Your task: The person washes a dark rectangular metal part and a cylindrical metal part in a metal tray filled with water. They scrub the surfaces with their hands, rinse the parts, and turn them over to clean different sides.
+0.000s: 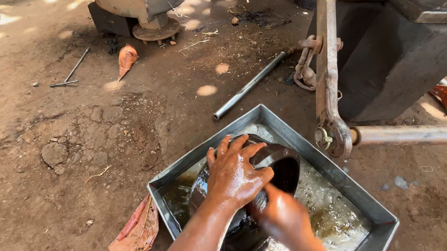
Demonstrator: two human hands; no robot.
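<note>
Head view. We pressed our left hand [234, 173] flat over the top of a dark, oily cylindrical part [277, 168], its fingers [243, 144] spread open and curved over the rim rather than clenched. Our right hand [282, 216] lay just below and to the right, against the part's lower side; whether its fingers were closed around the part we could not tell, since they were turned under and blurred. The part sat tilted inside a square metal tray [332, 173] holding murky, foamy liquid [330, 210], its open mouth facing up and right. The tray rested on bare earth floor [82, 134]. Beyond it lay a steel rod [248, 86], and a rusty linkage arm [328, 95] hung near the tray's far corner. A dry leaf [138, 232] lay at the tray's near left corner.
</note>
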